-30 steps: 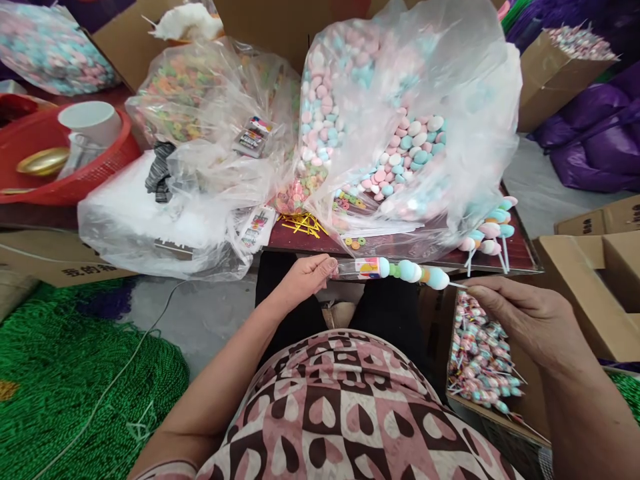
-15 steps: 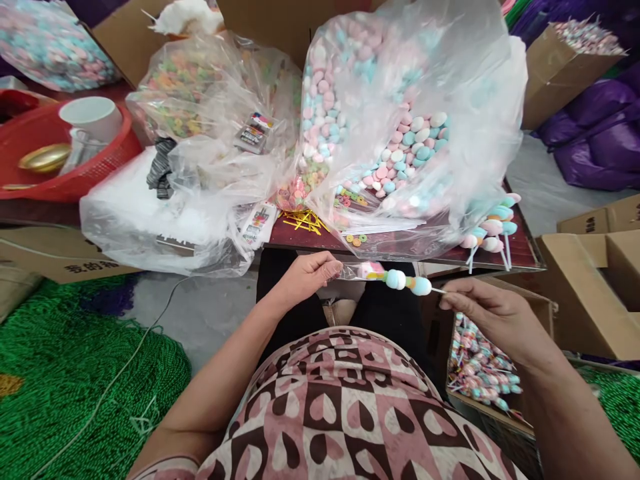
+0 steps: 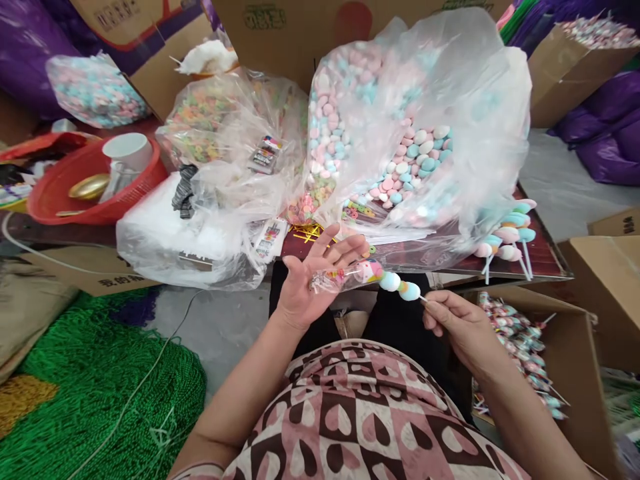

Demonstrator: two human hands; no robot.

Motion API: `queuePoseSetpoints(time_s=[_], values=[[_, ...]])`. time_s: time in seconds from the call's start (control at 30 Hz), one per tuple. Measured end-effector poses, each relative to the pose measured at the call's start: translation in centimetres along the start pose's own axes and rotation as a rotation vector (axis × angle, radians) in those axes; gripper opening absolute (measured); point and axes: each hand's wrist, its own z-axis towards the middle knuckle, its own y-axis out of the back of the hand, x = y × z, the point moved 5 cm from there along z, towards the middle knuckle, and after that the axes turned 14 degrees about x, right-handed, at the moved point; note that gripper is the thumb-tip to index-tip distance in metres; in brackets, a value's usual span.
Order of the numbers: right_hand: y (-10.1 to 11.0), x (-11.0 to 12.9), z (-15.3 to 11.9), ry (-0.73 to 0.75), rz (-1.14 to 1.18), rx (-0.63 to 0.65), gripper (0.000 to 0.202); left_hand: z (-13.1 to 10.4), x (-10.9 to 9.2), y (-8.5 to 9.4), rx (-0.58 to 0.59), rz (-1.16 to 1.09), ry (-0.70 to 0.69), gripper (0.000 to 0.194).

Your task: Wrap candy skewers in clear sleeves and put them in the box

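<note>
A candy skewer [image 3: 397, 283] of pale blue and white balls on a thin stick runs across in front of me. My right hand [image 3: 457, 325] pinches the stick's bare end. The skewer's other end sits inside a small clear printed wrapper [image 3: 345, 275] that lies across the palm of my left hand [image 3: 313, 279], whose fingers are spread apart, palm up. Both hands hover just in front of the dark table edge [image 3: 540, 267].
Big clear bags of pastel candies [image 3: 400, 133] and ring candies [image 3: 210, 127] crowd the table. Gold twist ties [image 3: 306, 233] lie near its edge. A red basket [image 3: 55, 193] with a white cup is at left. A carton of finished skewers [image 3: 520, 340] stands at right, green cord lower left.
The skewer has slid further into the wrapper. My left hand went from pinching the wrapper's end to lying open under it. My right hand moved left and closer.
</note>
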Motion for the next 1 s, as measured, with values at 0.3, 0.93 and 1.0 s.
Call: queuePoseSetpoints(time_s=[0.3, 0.93, 1.0], values=[[-2.2, -0.4, 0.6, 0.0, 0.249, 0.008, 0.026, 0.2, 0.5, 0.2, -0.03, -0.026, -0.01, 0.063], [-4.6, -1.7, 0.0, 0.018, 0.072, -0.077, 0.026, 1.0, 4.0, 0.3, -0.102, 0.029, -0.059, 0.027], [-4.7, -1.8, -0.1, 0.004, 0.057, -0.083, 0.028, 1.0, 4.1, 0.3, -0.1, 0.05, -0.076, 0.027]])
